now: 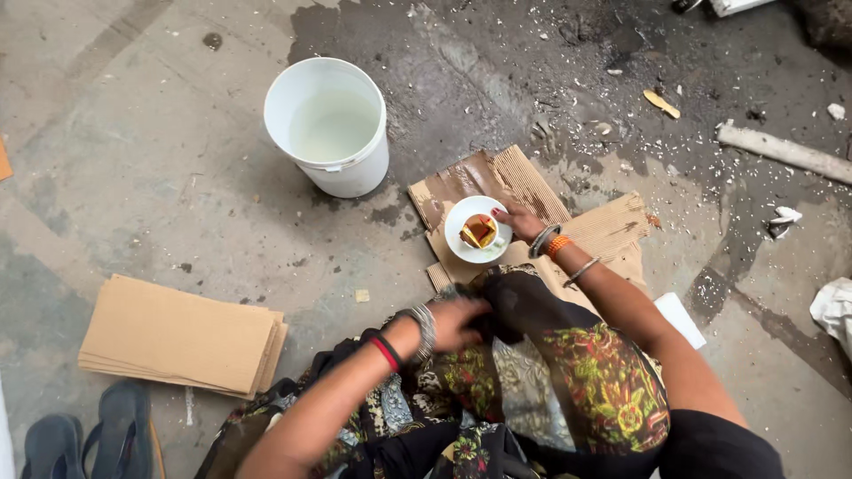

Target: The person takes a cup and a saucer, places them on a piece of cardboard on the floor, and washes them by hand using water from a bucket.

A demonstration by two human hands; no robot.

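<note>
My right hand (pixel 518 220) reaches forward to a small white bowl (pixel 464 217) resting on corrugated cardboard pieces (pixel 612 229). Its fingers touch a brown-orange block (pixel 479 231) lying inside the bowl. My left hand (pixel 457 321) is closed on the dark patterned cloth (pixel 586 372) covering my lap. Bangles ring both wrists.
A white bucket (pixel 330 124) holding pale liquid stands on the wet concrete floor to the upper left. A stack of flat cardboard sheets (pixel 177 335) lies at left, with sandals (pixel 98 439) below it. A pale stick (pixel 785 153) and scattered debris lie at right.
</note>
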